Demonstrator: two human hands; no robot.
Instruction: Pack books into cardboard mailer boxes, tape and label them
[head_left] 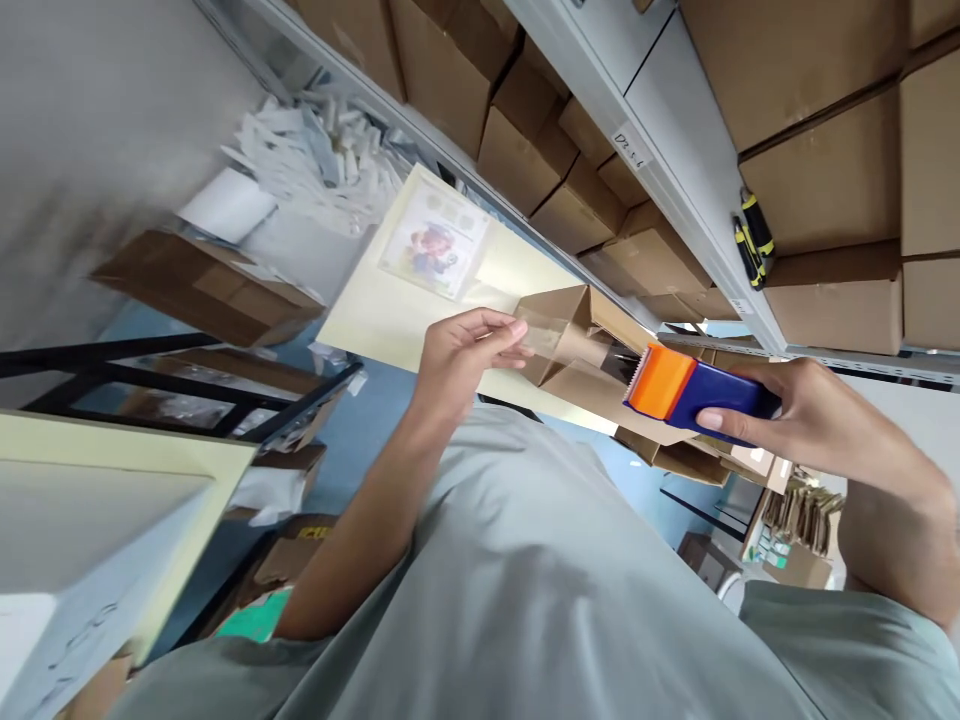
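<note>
My right hand grips a tape dispenser with a dark blue body and an orange toothed front. A strip of clear tape stretches leftward from the dispenser. Its free end is pinched between the thumb and fingers of my left hand. Behind the strip stands a cardboard box on a pale yellow tabletop; I cannot tell whether the tape touches it. To the left of the box lies a sheet with a colourful printed picture.
Above the table run grey shelves packed with cardboard boxes. Two yellow-and-black cutters hang or lie by the shelf edge. An opened carton and a heap of white scraps are on the left, near a black frame.
</note>
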